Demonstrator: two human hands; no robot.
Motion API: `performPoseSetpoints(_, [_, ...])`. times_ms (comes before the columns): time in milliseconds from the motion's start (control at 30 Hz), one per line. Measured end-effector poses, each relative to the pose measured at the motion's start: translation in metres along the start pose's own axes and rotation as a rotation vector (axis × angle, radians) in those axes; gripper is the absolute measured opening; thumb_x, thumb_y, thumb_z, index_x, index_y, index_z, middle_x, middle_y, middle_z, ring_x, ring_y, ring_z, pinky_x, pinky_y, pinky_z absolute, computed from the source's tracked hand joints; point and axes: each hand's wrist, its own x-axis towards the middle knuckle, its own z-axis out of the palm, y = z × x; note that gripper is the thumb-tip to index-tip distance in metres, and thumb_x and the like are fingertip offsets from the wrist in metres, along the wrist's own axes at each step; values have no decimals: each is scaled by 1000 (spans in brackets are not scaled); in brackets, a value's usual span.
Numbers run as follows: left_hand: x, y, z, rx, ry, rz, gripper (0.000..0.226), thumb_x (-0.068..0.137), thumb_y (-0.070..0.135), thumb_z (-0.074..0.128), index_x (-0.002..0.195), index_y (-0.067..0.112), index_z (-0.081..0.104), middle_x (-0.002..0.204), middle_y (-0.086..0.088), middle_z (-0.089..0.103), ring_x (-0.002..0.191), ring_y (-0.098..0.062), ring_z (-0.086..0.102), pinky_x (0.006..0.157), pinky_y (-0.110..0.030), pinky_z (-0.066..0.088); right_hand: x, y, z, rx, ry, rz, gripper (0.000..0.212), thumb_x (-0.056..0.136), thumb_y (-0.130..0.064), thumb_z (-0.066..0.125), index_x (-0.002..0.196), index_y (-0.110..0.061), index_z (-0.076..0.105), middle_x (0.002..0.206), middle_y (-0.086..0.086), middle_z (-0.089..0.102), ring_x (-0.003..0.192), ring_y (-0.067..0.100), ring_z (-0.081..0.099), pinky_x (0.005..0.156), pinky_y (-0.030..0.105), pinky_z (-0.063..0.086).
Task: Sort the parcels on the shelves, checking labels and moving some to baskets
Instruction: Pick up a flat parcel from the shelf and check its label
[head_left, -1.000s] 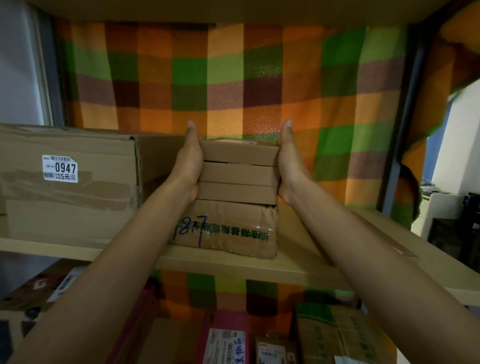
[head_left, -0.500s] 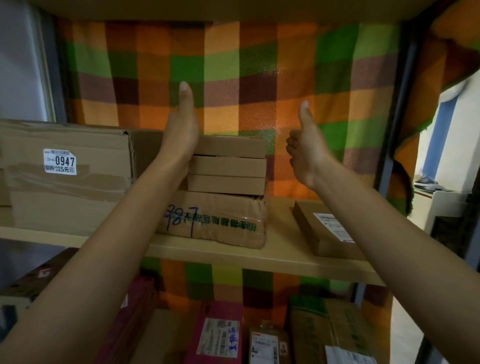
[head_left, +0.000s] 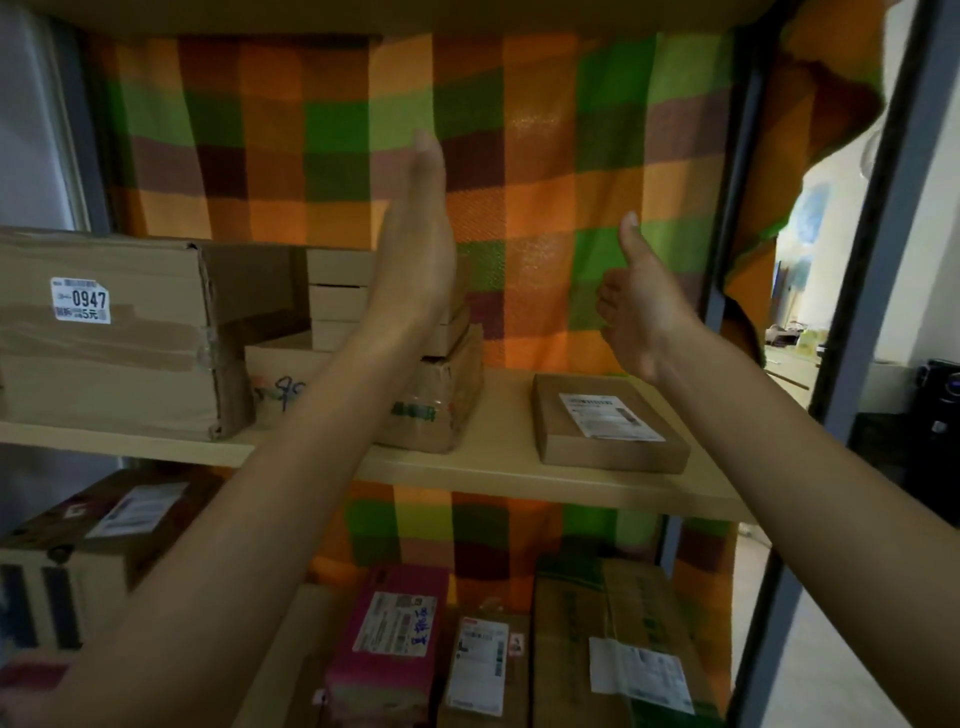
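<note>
A stack of three flat brown boxes (head_left: 337, 299) sits on a larger brown parcel (head_left: 441, 400) with blue handwriting, on the wooden shelf (head_left: 498, 467). My left hand (head_left: 421, 249) is raised in front of that stack, fingers straight, holding nothing. My right hand (head_left: 641, 306) hovers in the air to the right, thumb up and fingers relaxed, above a flat brown parcel with a white label (head_left: 608, 421). Neither hand touches a parcel.
A big taped box labelled 0947 (head_left: 104, 327) fills the shelf's left end. A checked cloth (head_left: 519, 182) hangs behind. On the lower shelf are a pink parcel (head_left: 389, 634), labelled boxes (head_left: 618, 649) and a dark box (head_left: 88, 519). A metal upright (head_left: 852, 332) stands at the right.
Both hands have let go of the stack of flat boxes. The left hand rose with fingers straight; the right hand drew away to the right, uncovering the flat labelled parcel.
</note>
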Motion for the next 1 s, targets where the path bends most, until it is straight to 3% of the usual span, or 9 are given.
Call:
performPoseSetpoints(67, [-16, -8, 22, -35, -91, -39, 54, 105, 49, 9, 148, 30, 36, 149, 22, 44, 136, 5, 38, 115, -21, 29, -3, 10, -17, -3, 38, 45, 83, 95, -71, 32, 157, -17, 23, 160, 8, 30, 147, 24, 30, 110, 39, 29])
performPoseSetpoints(133, [-26, -26, 43, -16, -157, -155, 66, 101, 60, 11, 155, 25, 25, 160, 6, 31, 145, -11, 29, 118, -34, 21, -3, 24, -34, -30, 83, 85, 89, 91, -77, 35, 159, -21, 21, 163, 7, 24, 149, 25, 25, 117, 45, 21])
performPoseSetpoints(200, [-38, -45, 62, 27, -203, -328, 77, 96, 70, 14, 154, 22, 30, 158, -2, 35, 144, -20, 33, 120, -44, 22, -7, 41, -55, -56, 128, 117, 88, 90, -77, 36, 158, -23, 22, 163, 4, 26, 149, 24, 26, 118, 45, 17])
performPoseSetpoints(400, [-56, -91, 93, -40, -194, -694, 74, 98, 68, 16, 128, 17, 62, 111, -7, 72, 108, -20, 65, 106, -38, 43, -20, 88, -89, -189, 243, 262, 71, 85, -74, 49, 127, -17, 58, 113, 5, 65, 99, 18, 60, 98, 36, 44])
performPoseSetpoints(567, [-52, -103, 103, -98, -181, -779, 87, 87, 81, 21, 140, 20, 53, 129, -10, 65, 122, -26, 59, 112, -46, 38, -28, 88, -82, -263, 128, 262, 42, 98, -50, 52, 116, -15, 67, 112, 7, 71, 104, 24, 66, 100, 39, 49])
performPoseSetpoints(633, [-51, -102, 104, -141, -150, -802, 77, 93, 74, 26, 136, 18, 57, 120, -10, 70, 115, -26, 63, 109, -46, 43, -35, 84, -79, -262, 116, 254, 39, 99, -39, 56, 123, -10, 62, 116, 9, 69, 106, 25, 64, 100, 40, 50])
performPoseSetpoints(734, [-57, -85, 100, -219, -95, -825, 39, 102, 48, 44, 100, 16, 66, 87, -6, 73, 87, -21, 69, 92, -37, 55, -50, 79, -76, -238, 130, 213, 12, 99, -17, 58, 110, -14, 53, 100, 2, 64, 91, 14, 59, 88, 31, 49])
performPoseSetpoints(867, [-63, -82, 91, -293, -53, -837, 11, 97, 21, 62, 89, 14, 64, 88, -7, 71, 66, -17, 67, 51, -28, 57, -82, 81, -76, 21, 178, 65, 39, 96, 2, 52, 127, -19, 60, 117, 0, 69, 105, 16, 66, 94, 33, 54])
performPoseSetpoints(1000, [-76, -81, 70, -283, -147, -868, 13, 90, 23, 70, 99, 14, 65, 97, -6, 71, 78, -19, 67, 61, -34, 56, -112, 91, -80, 281, 205, -85, 54, 93, 14, 47, 136, -18, 51, 126, -8, 62, 117, 6, 60, 89, 20, 54])
